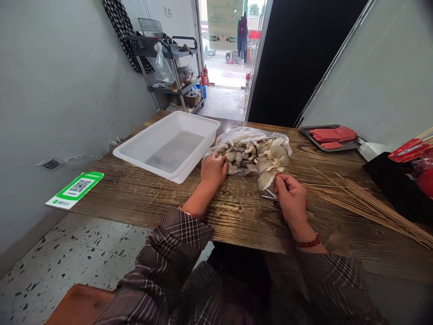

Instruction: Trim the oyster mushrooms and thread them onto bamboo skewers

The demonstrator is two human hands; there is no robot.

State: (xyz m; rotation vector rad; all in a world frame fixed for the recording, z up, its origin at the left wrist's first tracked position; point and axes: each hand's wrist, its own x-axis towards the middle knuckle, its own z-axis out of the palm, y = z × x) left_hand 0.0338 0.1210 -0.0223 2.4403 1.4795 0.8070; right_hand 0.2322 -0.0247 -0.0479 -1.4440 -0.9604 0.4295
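A clear plastic bag (233, 134) lies spread on the wooden table, full of grey oyster mushrooms (241, 155). At its near left edge my left hand (214, 170) is closed, its curled fingers on the bag's edge against the mushrooms. My right hand (291, 195) pinches the base of a large cluster of oyster mushrooms (272, 161), raised at the bag's right side with its caps fanned out. Beneath my right hand lies a pair of scissors (269, 195); the blades show, while the hand mostly covers the handles.
A white plastic tub (189, 162) stands left of the bag. Bamboo skewers (365, 198) lie at the right, near a black box (385, 176). Behind them is a dark tray (307, 131) of red packets. A green QR-code card (79, 189) sits at the left edge.
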